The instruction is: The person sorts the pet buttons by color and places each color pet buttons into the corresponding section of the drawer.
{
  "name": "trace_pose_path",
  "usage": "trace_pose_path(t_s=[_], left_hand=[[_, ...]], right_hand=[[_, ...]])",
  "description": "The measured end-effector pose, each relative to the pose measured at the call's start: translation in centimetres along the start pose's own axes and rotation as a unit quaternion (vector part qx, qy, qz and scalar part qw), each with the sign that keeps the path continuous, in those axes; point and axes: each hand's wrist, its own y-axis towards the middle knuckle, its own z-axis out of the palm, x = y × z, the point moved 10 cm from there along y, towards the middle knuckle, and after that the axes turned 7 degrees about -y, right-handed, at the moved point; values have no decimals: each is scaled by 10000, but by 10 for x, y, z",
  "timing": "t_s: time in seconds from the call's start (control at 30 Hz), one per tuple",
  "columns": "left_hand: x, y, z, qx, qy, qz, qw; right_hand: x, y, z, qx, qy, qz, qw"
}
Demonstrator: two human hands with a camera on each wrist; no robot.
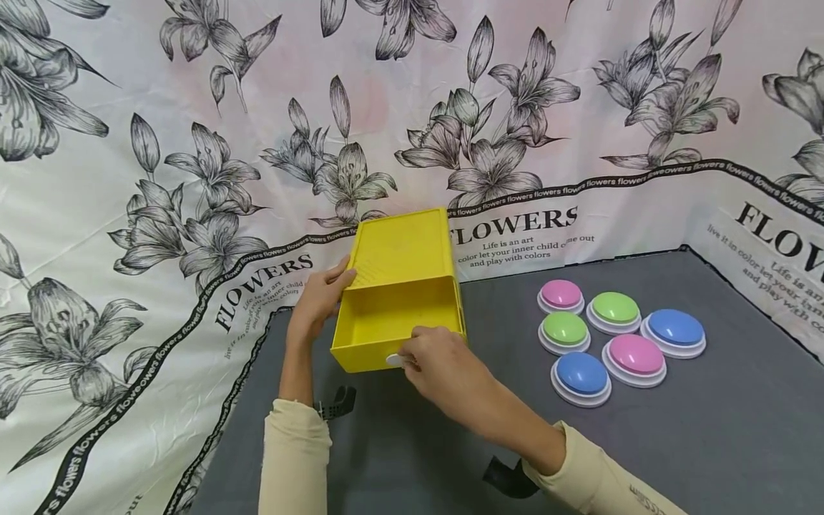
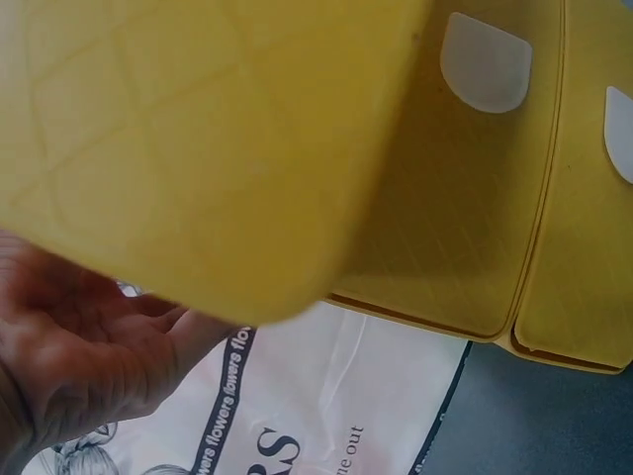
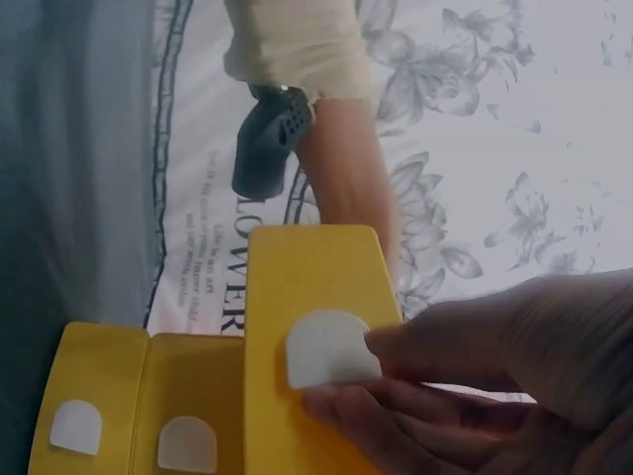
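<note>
A yellow drawer cabinet (image 1: 405, 247) stands on the dark table in front of the patterned cloth. Its top drawer (image 1: 373, 355) is pulled well out, and its bare floor shows. My right hand (image 1: 444, 368) pinches the white rounded tab (image 3: 326, 348) on the drawer front between thumb and fingers. At the cabinet's left side, near the top, my left hand (image 1: 318, 297) rests with fingers extended along it; the drawer hides its fingertips in the left wrist view. Below the drawer, two closed drawer fronts (image 2: 465, 228) carry white tabs of the same kind.
Right of the cabinet, several round push buttons in pink (image 1: 636, 354), green (image 1: 564, 327) and blue (image 1: 582, 373) sit on white bases. A white cloth (image 1: 515, 243) printed with flowers hangs behind and left of the table (image 1: 418, 458). Dark straps are on both wrists.
</note>
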Motion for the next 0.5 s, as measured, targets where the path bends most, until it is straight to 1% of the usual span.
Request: trace_pose_path(t_s=[0.17,0.27,0.33,0.37,0.43,0.5], left_hand=[[-3,3,2,72,-153,135,9998],[-3,4,5,161,-119,190,9996],[-3,5,6,142,-31,218,9997],[-2,4,6,121,-12,212,9997],[0,3,4,43,15,194,9998],[1,2,1,-60,-22,181,9998]], right_hand=[[-9,-4,-4,411,432,58,9982],[-19,-10,-11,445,603,264,9968],[-28,-16,-22,214,739,403,9962],[-33,-18,-30,-17,764,434,9961],[-46,-24,-51,-592,813,534,9935],[-64,-28,-74,-1210,666,679,9881]])
